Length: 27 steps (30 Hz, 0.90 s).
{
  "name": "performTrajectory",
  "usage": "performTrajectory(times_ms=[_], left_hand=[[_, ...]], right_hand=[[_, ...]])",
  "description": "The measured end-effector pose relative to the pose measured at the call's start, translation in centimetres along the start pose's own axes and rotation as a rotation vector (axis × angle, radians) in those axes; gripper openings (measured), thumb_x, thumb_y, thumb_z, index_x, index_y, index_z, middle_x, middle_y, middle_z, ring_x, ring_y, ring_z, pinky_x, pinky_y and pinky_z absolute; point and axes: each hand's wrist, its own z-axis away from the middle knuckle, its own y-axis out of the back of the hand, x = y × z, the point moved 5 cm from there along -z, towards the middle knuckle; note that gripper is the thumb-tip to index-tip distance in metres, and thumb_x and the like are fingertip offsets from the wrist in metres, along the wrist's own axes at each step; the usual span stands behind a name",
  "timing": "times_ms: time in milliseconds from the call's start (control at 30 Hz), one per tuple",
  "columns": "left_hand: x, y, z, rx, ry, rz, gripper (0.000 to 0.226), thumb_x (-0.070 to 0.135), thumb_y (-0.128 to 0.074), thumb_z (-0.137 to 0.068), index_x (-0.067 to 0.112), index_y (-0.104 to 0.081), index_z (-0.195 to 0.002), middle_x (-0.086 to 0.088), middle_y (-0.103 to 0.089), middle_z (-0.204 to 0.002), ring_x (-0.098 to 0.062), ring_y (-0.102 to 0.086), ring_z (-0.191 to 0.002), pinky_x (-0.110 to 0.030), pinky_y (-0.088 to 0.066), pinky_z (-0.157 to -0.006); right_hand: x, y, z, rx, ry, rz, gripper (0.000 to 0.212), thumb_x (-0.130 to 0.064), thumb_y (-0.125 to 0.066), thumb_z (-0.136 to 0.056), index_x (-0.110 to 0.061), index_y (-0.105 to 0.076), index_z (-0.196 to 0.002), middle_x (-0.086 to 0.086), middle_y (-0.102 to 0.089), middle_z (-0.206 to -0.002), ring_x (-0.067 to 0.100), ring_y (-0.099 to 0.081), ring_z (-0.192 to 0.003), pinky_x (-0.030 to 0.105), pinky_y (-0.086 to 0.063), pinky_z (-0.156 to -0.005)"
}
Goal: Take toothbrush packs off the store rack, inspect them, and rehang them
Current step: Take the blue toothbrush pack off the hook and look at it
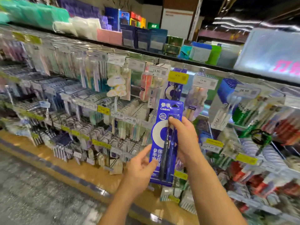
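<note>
**Inspector:** State the item and its position.

**Assessor:** One blue toothbrush pack, held upright in front of the rack, clear of every hook. Its printed face is turned to the camera, which I judge to be for reading the card and checking the two dark brushes under the blister.

**Inspector:** Condition of each grip?

**Assessor:** The right hand wraps the pack's right edge about mid-height, fingers behind and thumb across the front near the brush heads; that grip carries the weight. The left hand pinches the lower left edge, thumb raised along the side and a fingertip on the front. A two-point hold keeps the long card from swinging (a sensible choice for a top-heavy pack).

**Inspector:** Where would it belong?

**Assessor:** Matching blue packs hang directly above, beneath a yellow price tag. I judge that to be its hook, though the wire itself is too blurred to make out.

**Inspector:** Stage of work?

**Assessor:** Inspection, by my reading. Rehanging would need the hang slot at the top lifted to that hook; the slot is unobstructed by either hand.
</note>
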Motion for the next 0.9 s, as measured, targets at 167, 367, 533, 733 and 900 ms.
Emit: performTrajectory(times_ms=[167, 367, 533, 733, 900], left_hand=[[0.2, 0.2, -0.7, -0.091, 0.002, -0.144, 0.05, 0.019, -0.066, -0.097, 0.055, -0.05, -0.128, 0.006, -0.061, -0.07, 0.0, -0.051, -0.059, -0.019, -0.048, -0.061], [0.1, 0.9, -2.7, -0.058, 0.019, -0.2, 0.063, 0.033, -0.067, -0.096, 0.091, -0.042, -0.097, -0.003, -0.072, -0.093, -0.025, -0.068, -0.085, -0.04, -0.058, -0.079], [0.1, 1.1, -5.9, -0.085, -0.038, -0.198, 0.06, 0.032, -0.07, -0.095, 0.085, -0.046, -0.106, 0.005, -0.075, -0.093, -0.018, -0.073, -0.088, -0.046, -0.061, -0.084], [1.9, 0.9, -10.8, -0.124, -0.039, -0.218, 0.063, 0.026, -0.064, -0.099, 0.087, -0.048, -0.1, -0.009, -0.07, -0.095, -0.03, -0.071, -0.092, -0.055, -0.059, -0.084], [1.2, 0.7, -15.1, -0.165, 0.011, -0.241, 0.047, 0.036, -0.06, -0.093, 0.079, -0.053, -0.109, -0.007, -0.072, -0.099, -0.027, -0.072, -0.094, -0.056, -0.059, -0.086]], right_hand=[[-1.0, 0.6, -2.3, 0.156, 0.026, 0.031, 0.009, -0.021, -0.064, -0.098, -0.014, -0.068, -0.094, 0.009, -0.076, -0.083, 0.024, -0.072, -0.069, 0.045, -0.06, -0.069], [-1.0, 0.4, -4.7, 0.177, 0.084, 0.171, 0.008, -0.017, -0.063, -0.099, -0.016, -0.065, -0.091, 0.015, -0.078, -0.092, 0.028, -0.076, -0.077, 0.049, -0.063, -0.073], [-1.0, 0.5, -7.5, 0.184, 0.111, 0.158, 0.007, -0.019, -0.059, -0.1, -0.017, -0.063, -0.094, 0.007, -0.078, -0.085, 0.025, -0.076, -0.075, 0.046, -0.063, -0.069], [-1.6, 0.4, -11.9, 0.138, 0.066, -0.034, 0.01, -0.012, -0.049, -0.103, -0.011, -0.059, -0.099, 0.002, -0.072, -0.071, 0.017, -0.07, -0.058, 0.031, -0.056, -0.054], [-1.2, 0.7, -15.4, 0.147, 0.041, -0.183, 0.013, -0.007, -0.045, -0.101, -0.011, -0.051, -0.091, 0.007, -0.064, -0.069, 0.019, -0.067, -0.055, 0.03, -0.054, -0.051]])
